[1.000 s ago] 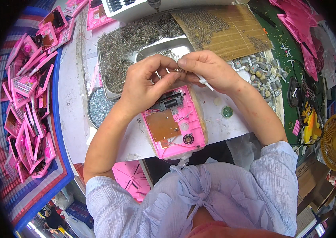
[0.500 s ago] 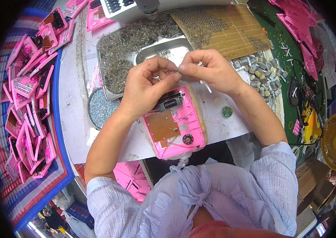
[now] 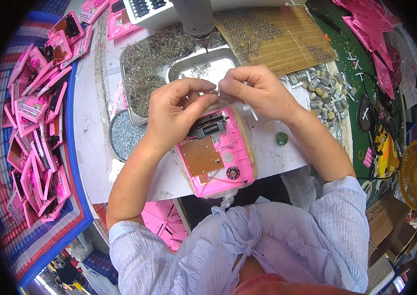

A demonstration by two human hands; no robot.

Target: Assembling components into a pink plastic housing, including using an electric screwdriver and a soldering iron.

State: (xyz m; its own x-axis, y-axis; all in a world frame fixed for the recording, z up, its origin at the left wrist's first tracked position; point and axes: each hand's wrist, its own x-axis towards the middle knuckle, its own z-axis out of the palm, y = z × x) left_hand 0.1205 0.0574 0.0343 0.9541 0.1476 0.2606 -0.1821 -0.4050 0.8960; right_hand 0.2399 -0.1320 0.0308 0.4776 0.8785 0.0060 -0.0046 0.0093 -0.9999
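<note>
My left hand (image 3: 176, 110) pinches thumb against forefinger over the top of a pink plastic housing (image 3: 240, 147). Tiny metal bits (image 3: 214, 92), too small to name, show at its fingertips. Close against them, my right hand (image 3: 260, 91) is also closed in a pinch, and what it grips is hidden. A white plastic stick (image 3: 251, 113) pokes out below its curled fingers. Inside the housing are a brown circuit board (image 3: 199, 156), a black mechanism (image 3: 211, 129) and a black round dial (image 3: 233, 172).
A grey power screwdriver (image 3: 194, 19) hangs above a metal tray (image 3: 142, 118) of small metal parts. Left stand a round tin of screws (image 3: 126, 135) and a heap of pink housings (image 3: 34, 147). Small motors (image 3: 324, 91), a brown board (image 3: 277, 39) and a green-filled dish (image 3: 281, 139) lie right.
Both hands have shifted slightly left and down, still fingertip to fingertip; the white stick moved along with the right. The screwdriver has swung lower, over the tray.
</note>
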